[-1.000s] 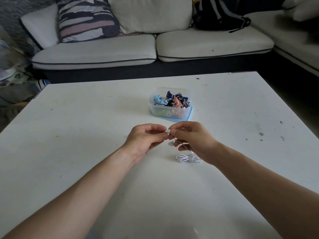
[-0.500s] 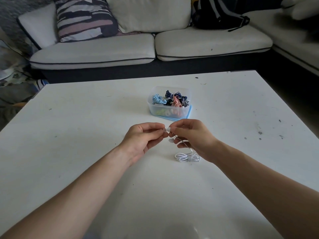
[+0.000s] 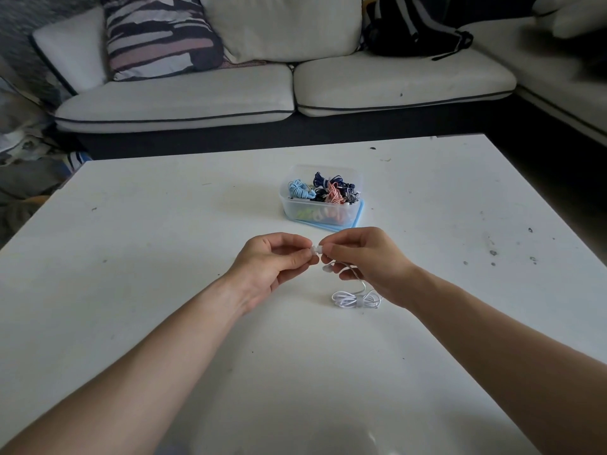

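Over the middle of the white table (image 3: 164, 274), my left hand (image 3: 269, 267) and my right hand (image 3: 368, 261) meet fingertip to fingertip. Both pinch a small white earbud (image 3: 316, 249) between thumb and forefinger. A second white earbud (image 3: 327, 267) hangs just below my right fingers. Their thin white cable runs down under my right hand to a tied white bundle (image 3: 356, 298) lying on the table. Behind the hands stands a clear plastic box (image 3: 320, 211) holding several coiled earphones in light blue, dark blue and pink.
The box sits on a light blue lid (image 3: 359, 213). A white sofa (image 3: 230, 96) with a striped cushion (image 3: 161, 34) and a black backpack (image 3: 414, 27) runs along the far side. Dark specks mark the table's right part.
My hands stay together on the earbud and barely shift. The view has drifted slightly; the cable bundle lies where it was.
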Demonstrator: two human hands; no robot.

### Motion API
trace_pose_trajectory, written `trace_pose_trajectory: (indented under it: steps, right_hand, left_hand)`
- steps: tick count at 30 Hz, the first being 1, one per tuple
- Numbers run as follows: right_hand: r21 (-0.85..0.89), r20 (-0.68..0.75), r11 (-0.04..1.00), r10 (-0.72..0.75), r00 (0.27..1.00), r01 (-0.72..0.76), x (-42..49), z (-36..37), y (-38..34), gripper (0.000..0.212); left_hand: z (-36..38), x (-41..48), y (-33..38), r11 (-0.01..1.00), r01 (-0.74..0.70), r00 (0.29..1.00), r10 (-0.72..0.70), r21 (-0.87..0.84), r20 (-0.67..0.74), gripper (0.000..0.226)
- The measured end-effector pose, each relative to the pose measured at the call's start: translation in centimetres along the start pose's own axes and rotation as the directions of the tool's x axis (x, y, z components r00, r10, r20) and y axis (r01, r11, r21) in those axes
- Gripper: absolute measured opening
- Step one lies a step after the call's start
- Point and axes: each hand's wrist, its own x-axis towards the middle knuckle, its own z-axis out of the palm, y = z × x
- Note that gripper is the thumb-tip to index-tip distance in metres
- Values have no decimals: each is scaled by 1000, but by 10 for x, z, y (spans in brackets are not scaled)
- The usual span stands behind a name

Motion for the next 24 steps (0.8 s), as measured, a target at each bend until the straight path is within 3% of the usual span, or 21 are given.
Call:
trace_pose_trajectory:
  steps: [8,24]
  right_hand:
    - [23,130,1000,-18,991,16,0,-7,-2,7]
    - [66,198,997,-52,979,40,2,-14,2,9]
  left_hand:
    - [1,-1,1,1000,12,996,-13,11,84,20]
    - [2,-1,0,999,27,992,-24,-22,125,15]
